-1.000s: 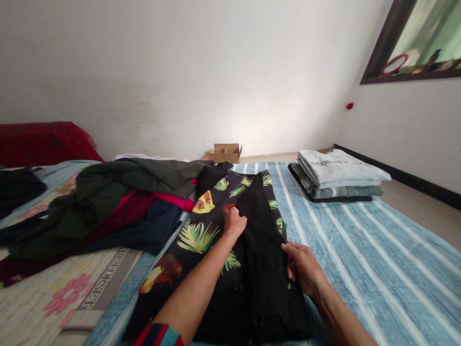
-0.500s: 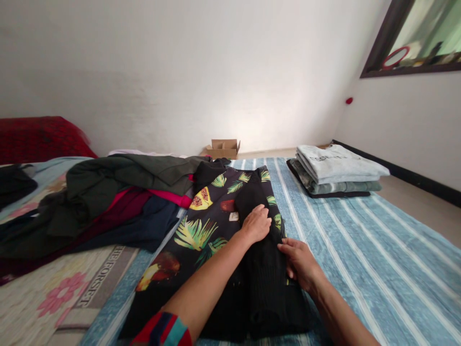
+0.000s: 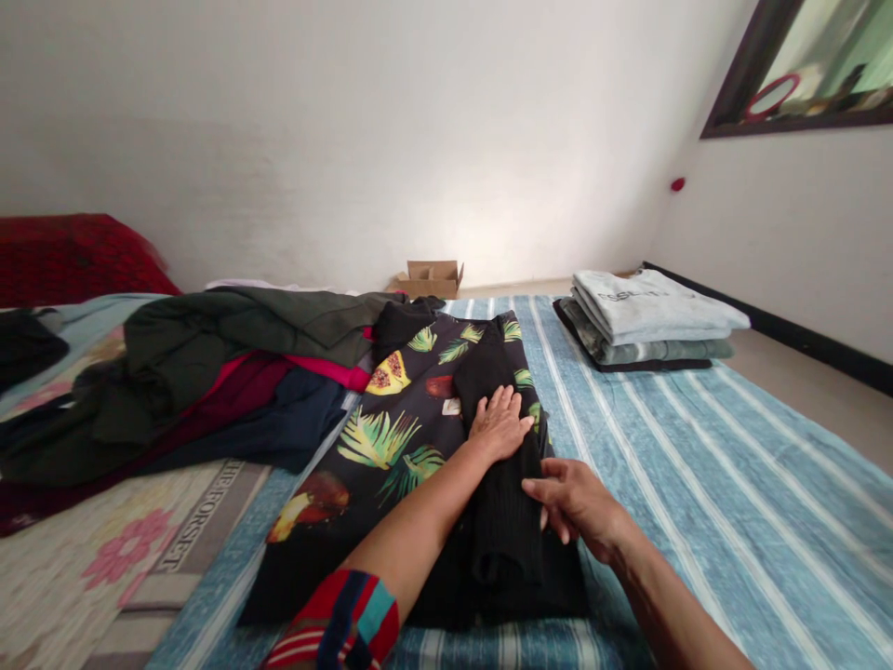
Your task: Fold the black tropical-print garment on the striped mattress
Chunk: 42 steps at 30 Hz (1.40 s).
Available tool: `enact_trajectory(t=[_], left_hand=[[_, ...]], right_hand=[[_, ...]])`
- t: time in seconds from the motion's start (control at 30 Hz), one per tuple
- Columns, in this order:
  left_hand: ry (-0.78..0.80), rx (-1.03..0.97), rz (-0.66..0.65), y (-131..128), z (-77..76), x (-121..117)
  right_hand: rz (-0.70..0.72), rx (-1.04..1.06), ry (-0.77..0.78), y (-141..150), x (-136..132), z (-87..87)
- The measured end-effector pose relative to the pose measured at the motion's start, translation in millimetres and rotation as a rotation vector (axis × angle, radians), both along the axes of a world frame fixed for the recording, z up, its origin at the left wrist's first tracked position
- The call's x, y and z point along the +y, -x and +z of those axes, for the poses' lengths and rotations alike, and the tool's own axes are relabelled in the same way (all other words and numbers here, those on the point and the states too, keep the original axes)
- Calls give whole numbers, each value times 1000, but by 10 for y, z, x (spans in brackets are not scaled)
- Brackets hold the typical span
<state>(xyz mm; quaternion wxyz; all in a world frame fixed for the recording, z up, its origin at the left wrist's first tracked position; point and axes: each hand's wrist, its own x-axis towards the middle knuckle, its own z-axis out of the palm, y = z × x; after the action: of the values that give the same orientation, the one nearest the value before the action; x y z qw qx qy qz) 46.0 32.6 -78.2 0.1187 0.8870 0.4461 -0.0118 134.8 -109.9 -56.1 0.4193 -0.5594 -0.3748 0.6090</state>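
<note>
on the striped blue sheet [image 3: 670, 447], a black shirt [image 3: 422, 414] is laid flat, its inward-lying sleeve [image 3: 508, 530] pressed, seemingly for smoothness, under the slightly spread left hand [image 3: 499, 425], the edge met by the half-curled right hand [image 3: 578, 502], whether pinching cannot be told, with green leaves [image 3: 378, 437] and yellow fruit [image 3: 389, 374] printed leftward of both.

The left sleeve [image 3: 347, 609] bears red, navy and turquoise stripes.

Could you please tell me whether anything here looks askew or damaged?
No damage shows. The folded stack on the right is slightly uneven: its pale top garment juts past the layers below at the right. The clothes heap on the left looks tumbled beside the patterned garment, which lies largely flat.
</note>
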Motion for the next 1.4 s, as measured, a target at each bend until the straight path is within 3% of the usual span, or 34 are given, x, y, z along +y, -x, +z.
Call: enact_trajectory(t=[0.1,0.33,0.43,0.53,0.63,0.77,0.93,1.07,1.27,1.4], left_hand=[[-33,1,-11,3,-23,-2],[-94,-18,-34,18,-88,-15],[-85,-19,-38,17,-76,-22],[-64,-10,-34,10,-58,-27],[-46,-2,-22,1,-56,-29],[-64,-30,-25,-1,-82,-29],[-91,-50,-30,7,-94,-41],[-91,-41,-35,18,-78,-54],[-79,-27,-38,29,-64,-44],[-74,-35,-35,39,-75,-37]], right_hand=[[55,-44,9,0,-55,32],[-72,-41,67,-35,-181,81],[-81,-140,41,-73,-226,62],[-63,-549,-114,-71,-300,69],[-7,-930,-390,-4,-417,181],[260,-894,-743,99,-532,421],[515,-919,-611,136,-511,483],[538,-1008,-588,181,-523,380],[597,-1083,-691,267,-632,166],[589,-1002,-646,236,-566,293]])
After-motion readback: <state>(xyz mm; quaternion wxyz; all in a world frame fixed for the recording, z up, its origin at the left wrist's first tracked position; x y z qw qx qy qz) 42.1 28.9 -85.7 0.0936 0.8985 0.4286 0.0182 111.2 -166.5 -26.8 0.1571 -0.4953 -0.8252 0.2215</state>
